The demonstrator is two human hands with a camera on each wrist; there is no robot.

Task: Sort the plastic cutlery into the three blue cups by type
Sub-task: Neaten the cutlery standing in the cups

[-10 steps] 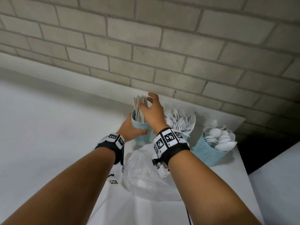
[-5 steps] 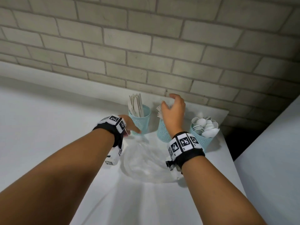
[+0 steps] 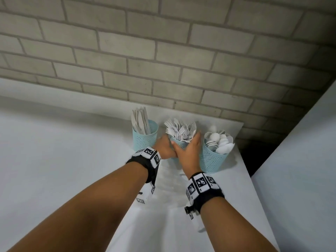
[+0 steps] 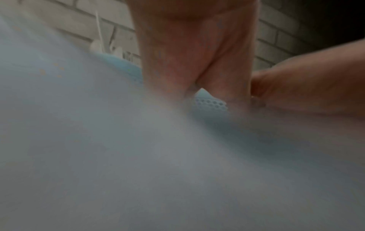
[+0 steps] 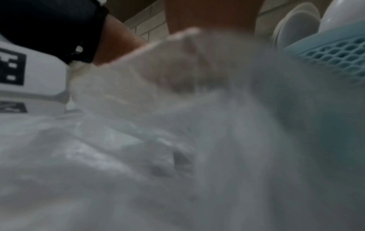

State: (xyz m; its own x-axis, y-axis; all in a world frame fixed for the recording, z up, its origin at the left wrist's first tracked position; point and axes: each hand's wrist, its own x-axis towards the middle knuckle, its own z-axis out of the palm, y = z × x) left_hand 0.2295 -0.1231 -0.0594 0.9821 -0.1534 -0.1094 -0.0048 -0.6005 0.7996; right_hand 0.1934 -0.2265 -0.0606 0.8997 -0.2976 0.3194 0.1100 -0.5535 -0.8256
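Against the brick wall (image 3: 163, 51), your left hand (image 3: 164, 148) and right hand (image 3: 189, 151) curl around the fork cup (image 3: 179, 143), clasping it between them, knife cup (image 3: 144, 138) left, spoon cup (image 3: 212, 160) right.

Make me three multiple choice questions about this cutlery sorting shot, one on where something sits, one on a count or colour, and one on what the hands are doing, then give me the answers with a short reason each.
1. Which cup stands at the right end of the row?
A. the knife cup
B. the fork cup
C. the spoon cup

2. How many blue cups stand by the wall?
A. two
B. three
C. four

3. What are the two hands doing?
A. both cupping the fork cup
B. both lifting the plastic bag
C. each holding one spoon

Answers:
1 C, the spoon cup stands right of the fork cup and knife cup.
2 B, three perforated blue cups show.
3 A, the left hand and right hand wrap the fork cup's sides.
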